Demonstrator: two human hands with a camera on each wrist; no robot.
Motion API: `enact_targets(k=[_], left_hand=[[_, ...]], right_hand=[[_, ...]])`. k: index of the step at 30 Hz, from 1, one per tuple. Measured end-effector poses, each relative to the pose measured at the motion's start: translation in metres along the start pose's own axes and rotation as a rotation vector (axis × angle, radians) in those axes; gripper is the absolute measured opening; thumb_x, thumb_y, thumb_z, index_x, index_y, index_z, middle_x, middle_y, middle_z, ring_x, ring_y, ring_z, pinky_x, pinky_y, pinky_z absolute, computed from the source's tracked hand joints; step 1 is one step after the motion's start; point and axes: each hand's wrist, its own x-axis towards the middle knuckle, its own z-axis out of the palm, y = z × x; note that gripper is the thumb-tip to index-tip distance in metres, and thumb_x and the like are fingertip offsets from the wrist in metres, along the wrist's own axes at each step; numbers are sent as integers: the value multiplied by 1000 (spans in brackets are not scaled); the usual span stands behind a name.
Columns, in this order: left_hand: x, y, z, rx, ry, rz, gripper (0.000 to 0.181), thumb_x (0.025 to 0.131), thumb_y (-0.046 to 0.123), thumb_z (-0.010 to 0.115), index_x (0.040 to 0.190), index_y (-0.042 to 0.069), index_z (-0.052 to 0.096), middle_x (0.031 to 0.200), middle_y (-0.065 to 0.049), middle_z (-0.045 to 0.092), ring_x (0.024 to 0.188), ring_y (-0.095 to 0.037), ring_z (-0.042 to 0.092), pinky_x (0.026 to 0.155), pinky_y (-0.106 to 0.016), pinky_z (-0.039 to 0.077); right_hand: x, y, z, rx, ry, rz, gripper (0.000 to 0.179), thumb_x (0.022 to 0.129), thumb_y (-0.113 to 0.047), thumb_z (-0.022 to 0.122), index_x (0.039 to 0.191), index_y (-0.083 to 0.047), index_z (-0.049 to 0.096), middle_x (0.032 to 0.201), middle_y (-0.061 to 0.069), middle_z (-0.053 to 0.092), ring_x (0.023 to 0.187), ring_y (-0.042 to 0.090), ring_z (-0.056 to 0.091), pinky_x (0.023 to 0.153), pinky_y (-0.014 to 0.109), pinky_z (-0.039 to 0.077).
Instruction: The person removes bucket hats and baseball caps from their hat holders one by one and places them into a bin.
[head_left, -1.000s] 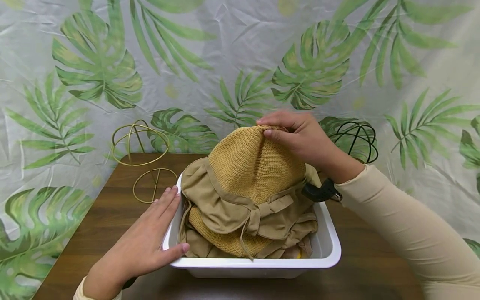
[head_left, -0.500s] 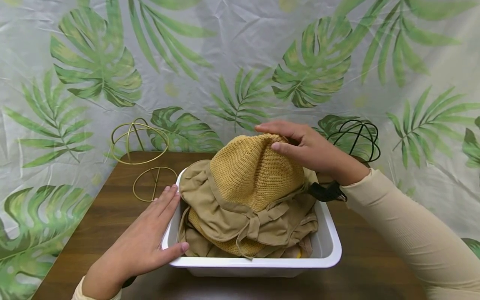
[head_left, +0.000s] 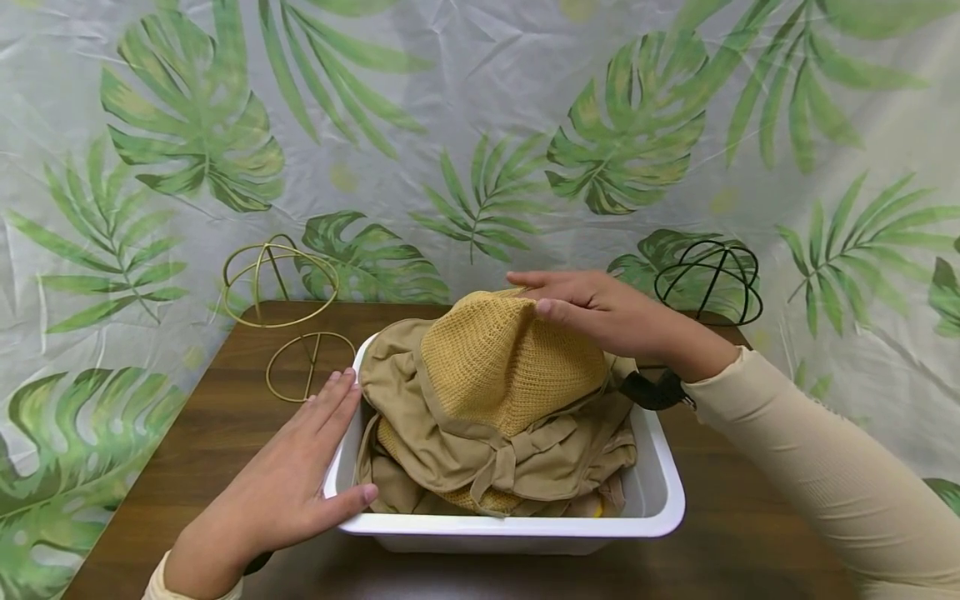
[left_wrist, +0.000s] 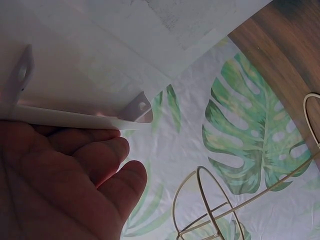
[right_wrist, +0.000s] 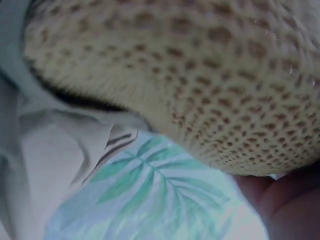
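A sun hat with a yellow knitted crown (head_left: 480, 358) and a tan cloth brim (head_left: 401, 392) sits on top of a pile in a white plastic tub (head_left: 510, 525). A bow is tied at its front. More yellow knit and tan cloth shows beneath the brim. My right hand (head_left: 618, 315) rests on the crown's top with fingers extended and thumb on the near side. In the right wrist view the knit (right_wrist: 215, 90) fills most of the picture. My left hand (head_left: 285, 475) lies with straight fingers along the tub's left rim, thumb over the front corner.
A gold wire stand (head_left: 312, 358) with a domed top is behind the tub at left. A black wire dome (head_left: 716, 275) stands at back right. Everything is on a dark wooden table (head_left: 195, 450), with a leaf-print cloth (head_left: 480, 83) hanging behind.
My right hand has loosened its pinch on the crown and moved down with it. The hat has sunk lower into the tub, its crown slumping. My left hand stays put.
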Motion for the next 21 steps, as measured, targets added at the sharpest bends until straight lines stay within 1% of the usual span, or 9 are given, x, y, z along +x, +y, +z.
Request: enact_targets(k=[2, 5, 7, 9, 12, 14, 16, 18, 21], left_hand=[[0, 0, 0, 1, -1, -3, 96, 85, 53, 66, 151, -8, 32, 160, -22, 24, 146, -37, 24, 119, -27, 6], [0, 0, 0, 5, 2, -3, 95, 85, 53, 66, 150, -8, 32, 159, -23, 25, 146, -38, 24, 119, -28, 7], [0, 0, 0, 4, 3, -3, 95, 85, 53, 66, 150, -8, 33, 159, -23, 25, 146, -38, 24, 119, -28, 7], [0, 0, 0, 4, 6, -1, 95, 85, 54, 66, 150, -8, 33, 159, -23, 25, 146, -37, 24, 119, -29, 8], [0, 0, 0, -1, 10, 4, 95, 86, 54, 65, 150, -8, 32, 159, -23, 25, 146, -37, 25, 120, -30, 10], [0, 0, 0, 0, 15, 9, 96, 86, 54, 65, 150, -8, 32, 159, -23, 25, 146, -37, 25, 120, -30, 10], [0, 0, 0, 0, 21, 16, 96, 86, 54, 65, 150, -9, 32, 159, -23, 25, 146, -38, 25, 120, -29, 9], [0, 0, 0, 0, 23, 20, 96, 86, 55, 65, 150, -9, 32, 159, -24, 25, 146, -38, 25, 119, -27, 7], [0, 0, 1, -4, 21, 24, 97, 86, 55, 64, 150, -9, 32, 159, -24, 25, 146, -38, 25, 119, -26, 5]], right_hand=[[1, 1, 1, -29, -30, 13, 43, 108, -30, 40, 151, -23, 45, 162, -5, 22, 150, 19, 15, 117, 53, 19], [2, 3, 4, -72, -81, 18, 54, 108, -36, 37, 159, -28, 21, 165, -7, 4, 151, 17, 1, 118, 55, 11], [3, 4, 7, -90, -106, 4, 60, 107, -40, 38, 160, -29, 13, 165, -7, -2, 151, 15, -4, 118, 56, 9], [3, 7, 11, -132, -140, -31, 69, 105, -44, 43, 161, -27, 6, 166, -6, -6, 151, 17, -7, 118, 57, 10], [2, 9, 17, -191, -198, -99, 83, 100, -49, 53, 161, -19, 6, 166, -2, -9, 150, 22, -10, 117, 58, 11], [3, 10, 22, -260, -223, -139, 90, 96, -56, 54, 161, -15, 8, 166, 1, -10, 150, 26, -12, 117, 59, 10], [5, 10, 27, -341, -238, -170, 93, 93, -65, 50, 160, -13, 11, 166, 5, -9, 150, 28, -12, 116, 61, 9], [8, 11, 33, -454, -245, -189, 97, 90, -74, 43, 160, -13, 14, 166, 8, -8, 150, 31, -10, 116, 62, 11], [12, 12, 40, -591, -266, -203, 99, 88, -80, 37, 160, -16, 17, 166, 10, -7, 150, 34, -7, 115, 62, 15]])
